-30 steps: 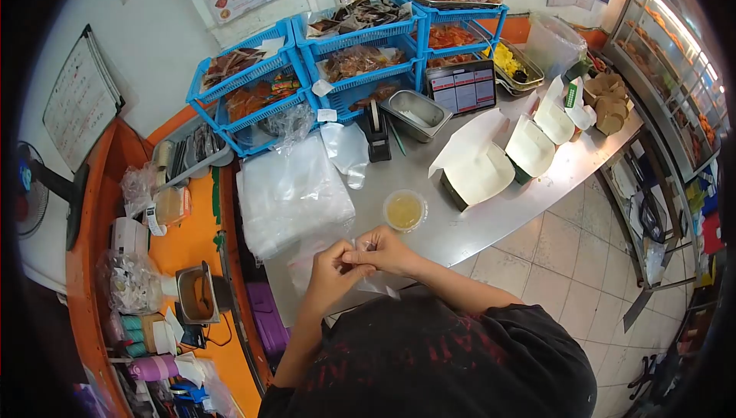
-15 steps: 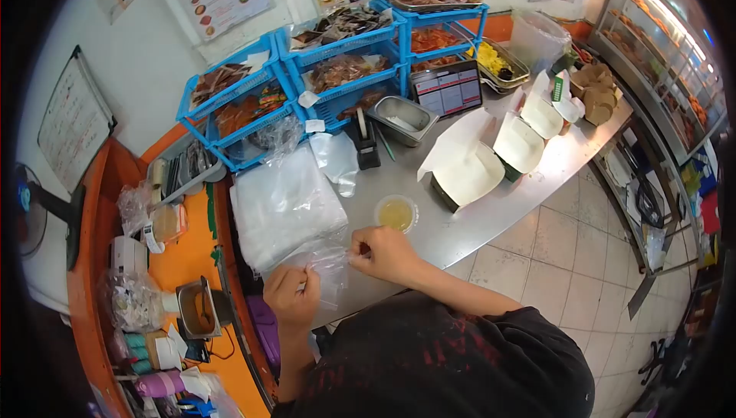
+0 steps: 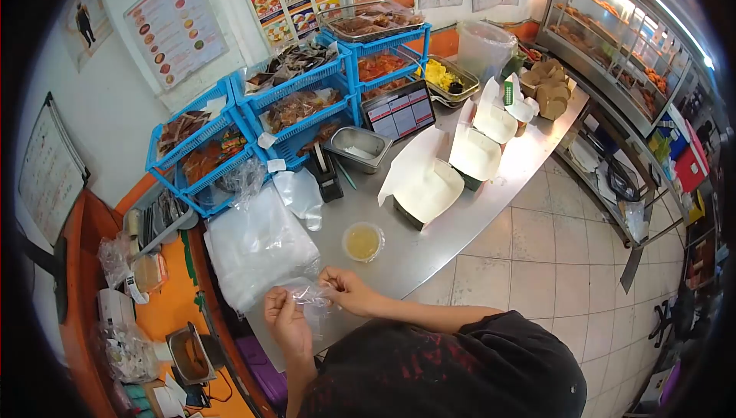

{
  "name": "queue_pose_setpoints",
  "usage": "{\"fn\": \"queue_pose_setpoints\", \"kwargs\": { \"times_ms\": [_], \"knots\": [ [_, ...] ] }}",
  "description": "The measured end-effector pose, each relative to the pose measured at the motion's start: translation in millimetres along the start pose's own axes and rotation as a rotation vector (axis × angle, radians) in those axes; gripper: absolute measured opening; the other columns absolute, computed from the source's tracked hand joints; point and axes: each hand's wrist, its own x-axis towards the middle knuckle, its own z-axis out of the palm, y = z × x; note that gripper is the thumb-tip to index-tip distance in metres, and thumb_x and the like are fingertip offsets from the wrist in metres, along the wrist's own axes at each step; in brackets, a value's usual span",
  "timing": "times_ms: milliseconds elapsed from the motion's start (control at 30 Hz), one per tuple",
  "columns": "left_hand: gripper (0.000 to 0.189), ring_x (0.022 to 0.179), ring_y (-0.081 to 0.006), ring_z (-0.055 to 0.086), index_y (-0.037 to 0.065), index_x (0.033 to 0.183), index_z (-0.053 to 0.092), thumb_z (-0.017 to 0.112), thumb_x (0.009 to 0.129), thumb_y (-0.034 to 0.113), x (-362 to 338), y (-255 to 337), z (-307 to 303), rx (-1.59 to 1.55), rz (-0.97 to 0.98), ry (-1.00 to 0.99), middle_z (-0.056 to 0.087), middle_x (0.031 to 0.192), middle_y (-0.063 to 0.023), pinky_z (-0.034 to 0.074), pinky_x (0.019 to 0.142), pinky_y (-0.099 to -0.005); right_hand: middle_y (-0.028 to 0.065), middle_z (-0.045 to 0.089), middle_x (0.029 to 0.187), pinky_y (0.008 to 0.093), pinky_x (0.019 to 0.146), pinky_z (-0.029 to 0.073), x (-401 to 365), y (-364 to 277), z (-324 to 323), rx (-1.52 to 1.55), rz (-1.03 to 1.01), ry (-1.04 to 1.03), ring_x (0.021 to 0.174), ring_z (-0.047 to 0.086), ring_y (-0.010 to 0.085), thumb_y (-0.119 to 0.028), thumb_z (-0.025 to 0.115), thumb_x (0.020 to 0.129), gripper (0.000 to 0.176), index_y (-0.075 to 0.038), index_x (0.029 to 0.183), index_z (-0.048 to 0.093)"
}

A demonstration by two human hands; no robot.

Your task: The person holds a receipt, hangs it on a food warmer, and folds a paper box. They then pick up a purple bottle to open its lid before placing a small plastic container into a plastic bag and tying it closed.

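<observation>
A small clear plastic bag (image 3: 313, 301) hangs between my two hands above the near edge of the metal counter. My left hand (image 3: 288, 318) pinches one side of its top, and my right hand (image 3: 346, 290) pinches the other side. Just beyond my right hand, a round clear tub of yellowish liquid (image 3: 363, 242) stands on the counter. A thick stack of clear plastic bags (image 3: 257, 242) lies to the left, close to my left hand.
Open takeaway boxes (image 3: 423, 180) line the counter's right part. Behind are a tape dispenser (image 3: 326, 177), a steel pan (image 3: 360, 147), a tablet (image 3: 399, 110) and blue baskets (image 3: 295, 115) of packets. An orange shelf (image 3: 172, 295) runs along the left; a glass food case (image 3: 613, 42) stands far right.
My hands have drawn nearer each other and lifted the bag's top, which now looks bunched between them. The camera view has shifted, so the counter things appear lower and further left.
</observation>
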Motion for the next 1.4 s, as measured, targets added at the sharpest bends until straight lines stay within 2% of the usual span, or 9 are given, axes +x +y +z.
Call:
{"fn": "queue_pose_setpoints", "kwargs": {
  "times_ms": [333,467,533,733,833,900,967,1167,1400],
  "knots": [
    [0.006,0.064,-0.0077,0.046,0.001,0.079,0.052,0.051,0.085,0.001,2.0,-26.3,-10.1,0.193,-0.154,-0.197,0.050,0.072,-0.0010,0.036,0.058,-0.0209,-0.0011,0.057,0.067,0.0231,0.057,0.037,-2.9,-7.1,-9.3,0.385,0.120,0.108,0.062,0.049,0.0070,-0.015,0.051,0.085,0.015,-0.007,0.078,0.060],
    [0.009,0.065,-0.0077,0.044,0.003,0.075,0.047,0.051,0.083,-0.001,17.2,-15.1,-29.8,0.374,-0.294,-0.616,0.048,0.072,-0.0008,0.036,0.061,-0.0207,-0.0016,0.046,0.054,0.0241,0.054,0.036,-10.6,-12.1,-12.3,0.432,0.076,-0.046,0.052,0.042,0.0080,-0.017,0.049,0.082,0.021,-0.007,0.064,0.054],
    [0.024,0.050,-0.0144,0.041,0.010,0.067,0.045,0.044,0.091,0.012,12.0,3.6,-20.7,-0.184,-0.544,-0.058,0.043,0.058,0.0002,0.040,0.055,-0.0285,-0.0024,0.042,0.054,0.0238,0.054,0.035,-15.9,-16.8,-14.4,0.495,0.143,-0.058,0.050,0.040,0.0084,-0.014,0.049,0.081,0.020,-0.007,0.062,0.049],
    [0.029,0.051,-0.0149,0.040,0.010,0.061,0.041,0.043,0.089,0.016,20.3,27.6,-11.1,-0.489,-0.625,-0.120,0.042,0.055,-0.0015,0.038,0.053,-0.0311,-0.0032,0.042,0.057,0.0231,0.051,0.032,-15.9,-11.0,-21.0,0.497,-0.003,-0.210,0.052,0.040,0.0071,-0.010,0.053,0.077,0.017,-0.010,0.062,0.045],
    [0.028,0.054,-0.0157,0.042,0.009,0.062,0.043,0.046,0.089,0.017,17.4,19.2,-9.8,-0.441,-0.554,-0.150,0.045,0.058,-0.0033,0.039,0.056,-0.0337,-0.0036,0.040,0.057,0.0233,0.050,0.033,-8.2,-8.5,-24.4,0.266,-0.201,-0.048,0.053,0.041,0.0057,-0.003,0.053,0.075,0.016,-0.010,0.064,0.043],
    [0.016,0.070,-0.0189,0.050,0.006,0.074,0.053,0.049,0.087,0.016,7.2,3.5,-7.4,-0.715,-0.842,0.084,0.053,0.069,-0.0091,0.040,0.075,-0.0327,-0.0043,0.038,0.060,0.0217,0.053,0.037,-2.1,-19.7,-31.3,0.109,-0.347,0.429,0.056,0.040,0.0041,0.004,0.053,0.074,0.021,-0.010,0.065,0.039],
    [0.012,0.068,-0.0084,0.043,0.005,0.073,0.044,0.050,0.080,-0.003,-16.5,-10.1,22.6,-0.048,-0.123,-0.437,0.044,0.072,-0.0006,0.036,0.064,-0.0217,-0.0029,0.044,0.063,0.0228,0.052,0.041,14.9,-1.5,-46.5,0.008,-0.491,0.548,0.058,0.046,0.0049,0.001,0.055,0.078,0.019,-0.010,0.068,0.043],
    [0.020,0.063,-0.0087,0.041,0.009,0.069,0.042,0.053,0.076,-0.006,-6.0,-2.8,2.4,0.077,-0.216,-0.244,0.041,0.068,0.0018,0.035,0.058,-0.0229,0.0023,0.057,0.076,0.0297,0.057,0.055,-7.2,-66.6,-39.3,0.648,0.147,0.297,0.066,0.061,0.0123,-0.024,0.053,0.092,0.013,-0.012,0.094,0.048],
    [0.027,0.053,-0.0047,0.040,0.011,0.069,0.036,0.058,0.077,-0.003,16.8,48.6,2.1,0.575,-0.079,-0.557,0.043,0.062,0.0037,0.033,0.050,-0.0226,0.0054,0.059,0.069,0.0244,0.051,0.049,-0.1,-74.7,-30.1,0.319,0.088,0.244,0.058,0.059,0.0130,-0.004,0.044,0.090,0.011,-0.004,0.097,0.052]
  ]
}}
